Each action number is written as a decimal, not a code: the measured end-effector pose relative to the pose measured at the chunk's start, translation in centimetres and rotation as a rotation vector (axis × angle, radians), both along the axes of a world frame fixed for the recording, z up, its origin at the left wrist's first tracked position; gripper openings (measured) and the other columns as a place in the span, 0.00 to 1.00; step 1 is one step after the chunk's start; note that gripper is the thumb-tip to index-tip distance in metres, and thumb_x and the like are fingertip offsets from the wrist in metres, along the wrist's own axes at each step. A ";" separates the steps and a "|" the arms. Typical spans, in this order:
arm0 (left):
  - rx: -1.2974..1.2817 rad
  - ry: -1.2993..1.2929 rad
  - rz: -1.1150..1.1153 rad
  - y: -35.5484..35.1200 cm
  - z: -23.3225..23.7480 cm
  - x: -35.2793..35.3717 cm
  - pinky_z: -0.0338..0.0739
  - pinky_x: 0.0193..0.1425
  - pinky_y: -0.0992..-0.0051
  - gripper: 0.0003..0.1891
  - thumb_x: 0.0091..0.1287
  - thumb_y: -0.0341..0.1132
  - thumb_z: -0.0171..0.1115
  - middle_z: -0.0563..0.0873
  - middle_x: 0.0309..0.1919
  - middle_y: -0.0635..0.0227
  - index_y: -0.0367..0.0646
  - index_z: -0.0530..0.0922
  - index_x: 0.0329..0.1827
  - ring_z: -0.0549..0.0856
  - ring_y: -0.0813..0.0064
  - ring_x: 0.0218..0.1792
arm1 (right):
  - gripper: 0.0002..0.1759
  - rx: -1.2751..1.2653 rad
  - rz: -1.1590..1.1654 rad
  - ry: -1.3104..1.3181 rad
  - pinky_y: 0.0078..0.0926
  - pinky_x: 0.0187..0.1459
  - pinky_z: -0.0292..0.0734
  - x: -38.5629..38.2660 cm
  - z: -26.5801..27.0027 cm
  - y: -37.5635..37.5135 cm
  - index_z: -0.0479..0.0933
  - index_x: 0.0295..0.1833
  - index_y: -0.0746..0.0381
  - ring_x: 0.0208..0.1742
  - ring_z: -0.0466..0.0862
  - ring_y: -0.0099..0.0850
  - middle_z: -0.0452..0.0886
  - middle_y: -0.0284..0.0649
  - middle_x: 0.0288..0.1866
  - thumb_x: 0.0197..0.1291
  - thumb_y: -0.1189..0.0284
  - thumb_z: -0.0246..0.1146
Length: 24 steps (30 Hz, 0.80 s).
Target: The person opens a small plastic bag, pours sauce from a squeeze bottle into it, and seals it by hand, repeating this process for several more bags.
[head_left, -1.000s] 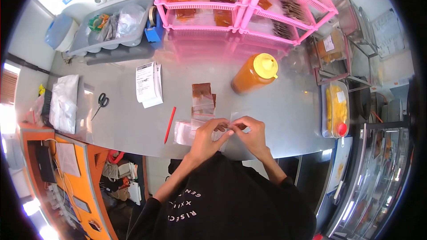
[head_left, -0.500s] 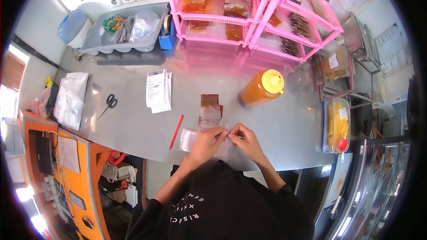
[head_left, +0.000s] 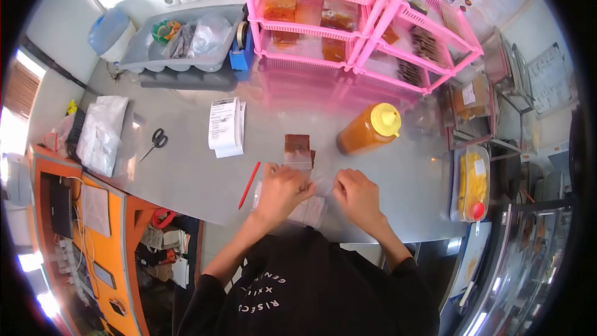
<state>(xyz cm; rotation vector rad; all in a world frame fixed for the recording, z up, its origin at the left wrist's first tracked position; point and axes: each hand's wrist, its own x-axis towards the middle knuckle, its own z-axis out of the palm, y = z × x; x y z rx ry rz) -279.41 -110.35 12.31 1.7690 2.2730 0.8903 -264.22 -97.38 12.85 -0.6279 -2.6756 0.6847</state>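
My left hand (head_left: 283, 194) has its fingers closed at the left edge of a small clear plastic bag (head_left: 323, 186). Pinched at the bag's opposite side is my right hand (head_left: 359, 196). The bag is thin and hard to make out against the metal. Below it lie more flat clear bags (head_left: 309, 213), partly under my left hand. Just beyond my hands, small sachets of dark reddish-brown sauce (head_left: 297, 147) rest in an overlapping pile. A red pen (head_left: 249, 185) is left of my left hand.
A sauce bottle (head_left: 369, 129) with a yellow cap stands to the right. Receipts (head_left: 225, 127), scissors (head_left: 155, 143) and a white plastic package (head_left: 102, 135) lie leftward. Pink racks (head_left: 305, 25) and a grey tray (head_left: 142, 56) line the back. A tub of yellow food (head_left: 461, 180) sits far right.
My hands have moved apart, drawing the clear bag out between them. My right hand has shifted rightward. The view has shifted slightly.
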 end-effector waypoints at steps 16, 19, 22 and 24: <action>0.216 -0.456 -0.134 2.4 -1.4 2.0 0.71 0.52 0.63 0.37 0.40 0.35 0.75 0.73 0.43 0.55 0.37 0.65 0.53 0.75 0.55 0.45 | 0.09 -0.878 -0.162 0.340 0.18 0.36 0.68 0.6 0.2 1.0 0.71 0.35 0.65 0.33 0.71 0.17 0.74 0.31 0.32 0.57 0.74 0.65; 0.226 -0.462 -0.089 2.3 -2.1 1.8 0.71 0.52 0.64 0.37 0.41 0.37 0.76 0.73 0.44 0.56 0.36 0.65 0.53 0.75 0.56 0.45 | 0.27 -0.422 -0.481 0.859 0.25 0.50 0.68 -0.1 -2.7 2.1 0.67 0.52 0.65 0.48 0.74 0.26 0.73 0.39 0.48 0.50 0.72 0.72; 0.203 -0.484 -0.070 2.2 -2.1 1.7 0.72 0.52 0.64 0.38 0.42 0.39 0.77 0.73 0.44 0.57 0.36 0.65 0.54 0.75 0.58 0.45 | 0.48 -0.067 -0.577 0.665 0.34 0.61 0.63 -1.0 -4.4 4.9 0.54 0.65 0.64 0.60 0.70 0.38 0.68 0.43 0.58 0.43 0.68 0.78; 0.178 -0.505 -0.071 2.2 -2.0 1.7 0.72 0.52 0.64 0.38 0.43 0.40 0.78 0.73 0.44 0.57 0.36 0.65 0.54 0.76 0.58 0.45 | 0.53 -0.082 -0.532 0.650 0.36 0.63 0.62 -1.6 -6.8 6.6 0.51 0.67 0.63 0.61 0.70 0.41 0.69 0.45 0.59 0.40 0.66 0.79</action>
